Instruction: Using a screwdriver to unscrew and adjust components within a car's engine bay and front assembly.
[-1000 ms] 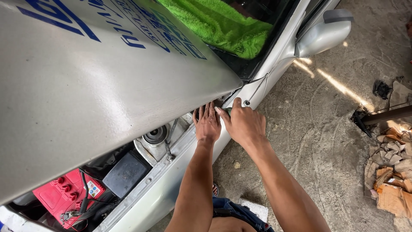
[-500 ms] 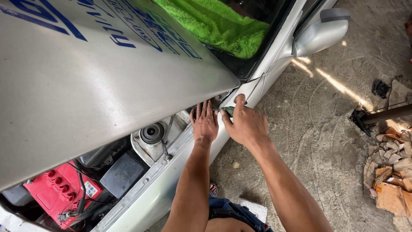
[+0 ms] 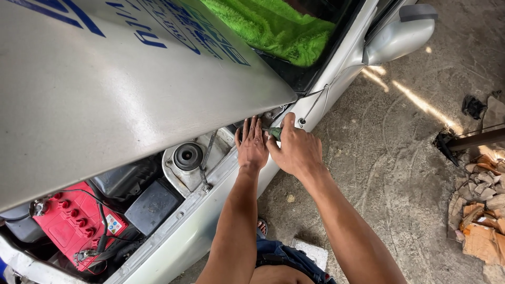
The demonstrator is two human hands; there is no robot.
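Observation:
My left hand (image 3: pixel 252 142) lies with fingers apart on the fender edge of a silver car, under the rear corner of the raised hood (image 3: pixel 115 89). My right hand (image 3: pixel 295 150) sits right beside it, shut on a green-handled tool (image 3: pixel 275 132) whose tip points under the hood corner; the tip is hidden. A round strut mount (image 3: pixel 188 156) shows in the engine bay just left of my left hand.
A red battery (image 3: pixel 73 223) with black cables sits low left in the engine bay beside a black box (image 3: pixel 154 206). A green cloth (image 3: pixel 273 29) lies behind the windscreen. The side mirror (image 3: pixel 399 37) juts over the concrete floor. Scrap pieces (image 3: pixel 481 205) pile up at right.
Both hands have stayed at the hood's rear corner. My right hand has shifted slightly with the tool, and the camera has drifted, showing more of the engine bay.

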